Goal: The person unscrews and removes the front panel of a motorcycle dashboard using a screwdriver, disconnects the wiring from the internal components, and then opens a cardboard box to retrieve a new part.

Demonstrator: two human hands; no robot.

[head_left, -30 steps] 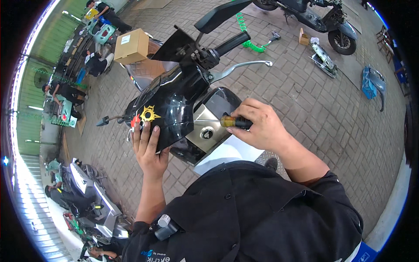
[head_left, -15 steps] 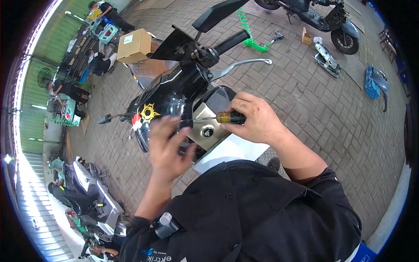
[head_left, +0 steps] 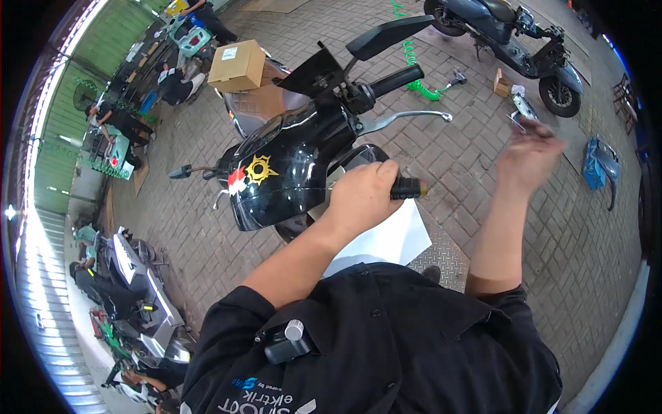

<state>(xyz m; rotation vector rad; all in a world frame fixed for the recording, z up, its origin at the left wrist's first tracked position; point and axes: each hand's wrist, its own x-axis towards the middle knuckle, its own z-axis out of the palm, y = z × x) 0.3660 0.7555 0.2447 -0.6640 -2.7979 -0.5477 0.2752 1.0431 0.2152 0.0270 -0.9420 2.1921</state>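
My left hand (head_left: pixel 362 200) is gripping the screwdriver (head_left: pixel 407 188), its dark handle projecting rightward, beside the scooter's glossy black cowl (head_left: pixel 283 183) and above a white sheet (head_left: pixel 389 238). My right hand (head_left: pixel 531 157) is raised well apart, blurred; I cannot tell whether it is open or closed.
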